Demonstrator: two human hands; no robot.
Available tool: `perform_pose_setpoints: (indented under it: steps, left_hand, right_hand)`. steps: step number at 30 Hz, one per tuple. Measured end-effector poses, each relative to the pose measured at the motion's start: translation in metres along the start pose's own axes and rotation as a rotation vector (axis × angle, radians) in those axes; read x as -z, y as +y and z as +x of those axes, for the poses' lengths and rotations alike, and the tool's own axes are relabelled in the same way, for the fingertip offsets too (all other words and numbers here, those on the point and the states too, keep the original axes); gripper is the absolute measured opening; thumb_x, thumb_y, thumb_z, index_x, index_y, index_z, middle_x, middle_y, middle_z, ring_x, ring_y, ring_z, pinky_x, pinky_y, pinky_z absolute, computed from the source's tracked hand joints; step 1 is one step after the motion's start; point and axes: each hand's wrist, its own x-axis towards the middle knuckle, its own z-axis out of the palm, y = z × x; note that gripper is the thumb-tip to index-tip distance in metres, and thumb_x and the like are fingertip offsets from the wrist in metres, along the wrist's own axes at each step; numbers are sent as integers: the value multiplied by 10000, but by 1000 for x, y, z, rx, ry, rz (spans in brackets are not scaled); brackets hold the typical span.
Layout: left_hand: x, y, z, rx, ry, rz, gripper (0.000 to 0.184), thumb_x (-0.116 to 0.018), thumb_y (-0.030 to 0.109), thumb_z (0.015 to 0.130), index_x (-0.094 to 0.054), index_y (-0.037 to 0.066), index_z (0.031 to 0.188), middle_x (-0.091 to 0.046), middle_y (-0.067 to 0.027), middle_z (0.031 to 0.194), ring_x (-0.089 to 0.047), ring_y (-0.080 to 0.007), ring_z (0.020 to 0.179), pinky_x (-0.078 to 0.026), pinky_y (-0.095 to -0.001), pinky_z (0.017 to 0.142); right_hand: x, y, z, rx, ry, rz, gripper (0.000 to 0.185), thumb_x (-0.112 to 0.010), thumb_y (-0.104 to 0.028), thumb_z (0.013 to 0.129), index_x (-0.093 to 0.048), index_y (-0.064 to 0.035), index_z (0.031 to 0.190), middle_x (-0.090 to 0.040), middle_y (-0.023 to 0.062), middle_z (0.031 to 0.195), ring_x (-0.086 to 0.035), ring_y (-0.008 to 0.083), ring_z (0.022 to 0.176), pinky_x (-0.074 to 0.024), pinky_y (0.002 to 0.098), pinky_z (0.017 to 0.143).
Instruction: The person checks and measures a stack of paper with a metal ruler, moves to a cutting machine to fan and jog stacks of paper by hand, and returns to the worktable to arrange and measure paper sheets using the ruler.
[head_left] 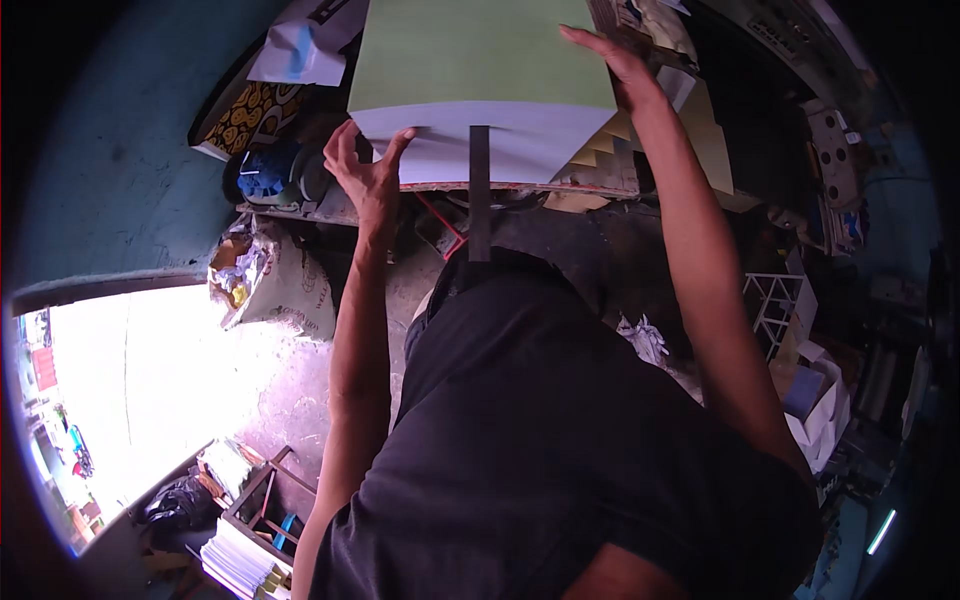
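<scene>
A large green sheet (480, 55) lies on top of white paper (500, 140), which shows along the near side. My right hand (625, 75) is at the green sheet's right edge, its thumb over the top and its other fingers mostly hidden. By the near left corner, my left hand (368, 178) has its thumb spread over the white paper, apart from its bent fingers outside the corner. A dark flat strip (480, 190) runs from the white paper down toward my waist.
Folded yellowish card (610, 165) sits right of the paper. At left are a blue object (265, 172) and a sack of crumpled paper (285, 285). Crumpled white paper (645, 340) lies on the floor; a metal frame (270, 490) and a paper stack (240, 560) stand lower left.
</scene>
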Motion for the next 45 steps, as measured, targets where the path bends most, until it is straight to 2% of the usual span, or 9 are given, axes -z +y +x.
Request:
perform_pose_setpoints:
  steps: [1,8,10,13,32,37,40,42,45]
  left_hand:
    - [-2,-3,-3,-34,36,-42,714,-917,316,636,-575,70,1211,-493,-132,1256,-456,-320,1170,-384,-449,992]
    - [-4,9,-2,-31,36,-159,592,-883,221,703,-642,50,1216,-601,-135,1237,-544,-269,1157,-456,-398,973]
    - [-4,9,-2,132,-72,-445,581,-869,200,721,-634,34,1225,-672,-124,1156,-613,-230,1085,-471,-407,969]
    - [-6,8,-2,109,-38,-421,579,-864,190,730,-625,14,1228,-704,-105,1093,-657,-201,1004,-483,-427,954]
    - [-3,3,1,173,-90,-532,556,-878,157,716,-580,15,1163,-701,-146,1012,-660,-222,969,-493,-449,926]
    - [9,1,6,221,-177,-645,455,-748,85,853,-574,-46,1252,-704,-137,1041,-658,-190,962,-520,-337,903]
    - [9,11,3,207,-228,-659,672,-799,152,814,-460,-33,1363,-621,-184,1200,-603,-238,1105,-493,-386,950]
    - [1,25,-2,80,-154,-352,945,-878,276,715,-330,-12,1429,-482,-216,1312,-493,-302,1230,-429,-453,1007]
    - [-15,18,-2,40,-154,-257,1102,-921,369,618,-276,1,1432,-385,-222,1331,-413,-338,1264,-363,-488,1035]
  right_hand:
    - [-1,-1,-1,-2,-11,1,600,-795,-429,774,-634,-71,1228,-659,46,1127,-632,150,995,-503,301,875]
    - [-4,-6,-3,7,30,-99,695,-783,-477,766,-585,-78,1299,-616,64,1209,-593,171,1076,-468,324,925]
    - [-3,-6,-2,-8,22,-89,701,-784,-479,764,-584,-77,1302,-614,63,1211,-592,172,1076,-466,326,927]
    - [-8,-9,-6,-28,30,-71,713,-785,-483,762,-579,-76,1310,-610,64,1216,-589,174,1080,-465,328,930]
    - [2,0,3,-46,34,-76,668,-780,-460,777,-595,-77,1291,-620,66,1197,-603,167,1058,-491,317,891]
    - [8,6,11,-7,59,-105,649,-780,-458,777,-604,-84,1277,-625,51,1187,-608,167,1050,-493,318,898]
    - [4,4,7,-66,78,-52,654,-784,-471,767,-611,-86,1267,-628,51,1175,-609,167,1048,-492,317,897]
    - [3,4,5,-43,93,-59,654,-784,-484,761,-620,-74,1243,-635,58,1155,-616,164,1029,-497,312,882]
    - [4,5,7,-81,71,-45,648,-782,-486,761,-626,-56,1220,-642,67,1133,-624,160,1007,-503,310,861]
